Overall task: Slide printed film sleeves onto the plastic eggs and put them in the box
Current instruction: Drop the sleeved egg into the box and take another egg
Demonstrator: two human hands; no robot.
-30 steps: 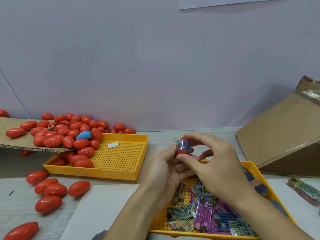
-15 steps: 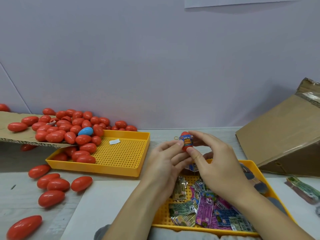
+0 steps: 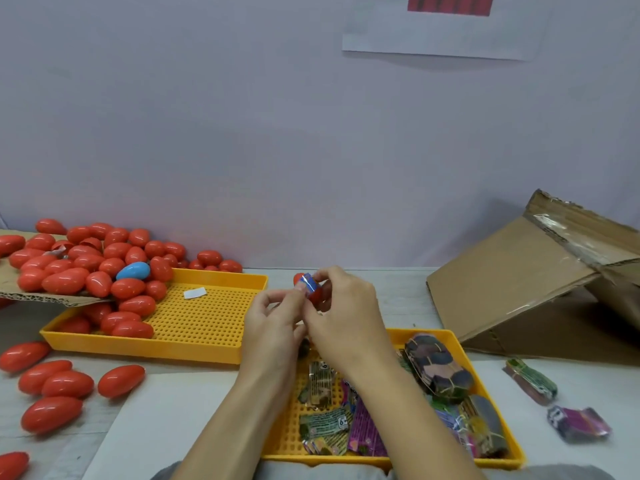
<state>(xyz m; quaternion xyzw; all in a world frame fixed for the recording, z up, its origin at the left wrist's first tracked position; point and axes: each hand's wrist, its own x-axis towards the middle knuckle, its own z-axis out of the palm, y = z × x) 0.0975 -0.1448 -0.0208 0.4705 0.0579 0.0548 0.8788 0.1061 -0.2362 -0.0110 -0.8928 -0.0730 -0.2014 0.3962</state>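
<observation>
wall [image 3: 207, 116]: pale lilac | sheet [image 3: 436, 43]: pinned | tabletop [image 3: 398, 289]: light wood-grain

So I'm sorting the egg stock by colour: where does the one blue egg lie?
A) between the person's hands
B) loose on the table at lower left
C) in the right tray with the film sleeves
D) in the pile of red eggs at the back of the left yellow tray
D: the blue egg sits among the red eggs heaped over the far end of the left yellow tray.
</observation>
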